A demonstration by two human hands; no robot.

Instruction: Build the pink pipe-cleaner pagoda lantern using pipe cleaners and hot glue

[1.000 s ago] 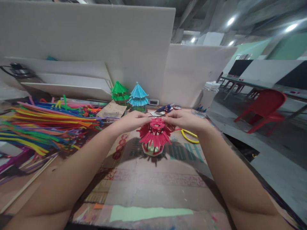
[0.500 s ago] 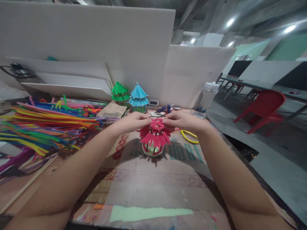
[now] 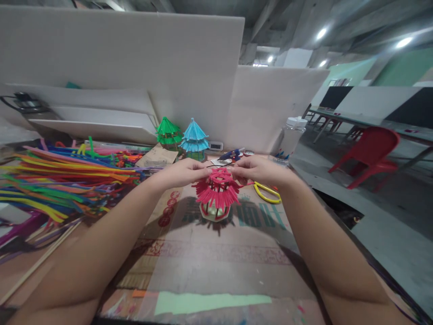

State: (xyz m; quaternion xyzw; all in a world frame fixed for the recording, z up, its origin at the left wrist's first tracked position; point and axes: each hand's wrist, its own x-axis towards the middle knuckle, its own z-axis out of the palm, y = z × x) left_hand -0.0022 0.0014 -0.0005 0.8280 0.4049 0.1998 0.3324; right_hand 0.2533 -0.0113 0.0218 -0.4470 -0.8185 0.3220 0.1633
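A small pinkish-red pavilion (image 3: 218, 194) made of pipe cleaners stands upright in the middle of the work surface, with a fringed roof and a pale polygonal base. From the left, my left hand (image 3: 191, 170) is closed at the top of it, thumb and fingers pinched at the upper rim. My right hand (image 3: 255, 170) pinches the opposite side of the same top part. Fingertips of both hands are partly hidden behind the red strands. Behind my hands stand a finished-looking blue pavilion (image 3: 194, 137) and a green pavilion (image 3: 168, 131).
Many coloured pipe cleaners (image 3: 67, 176) are heaped at the left. A blue glue gun (image 3: 232, 154) lies behind my hands, and yellow-handled scissors (image 3: 267, 194) lie at the right. A plastic bottle (image 3: 292, 137) stands near white boards (image 3: 135, 54). A red chair (image 3: 375, 151) is beyond the table.
The view has shifted slightly. My fingers have moved a little at the pavilion's top, and more of its red upper rim shows between them.
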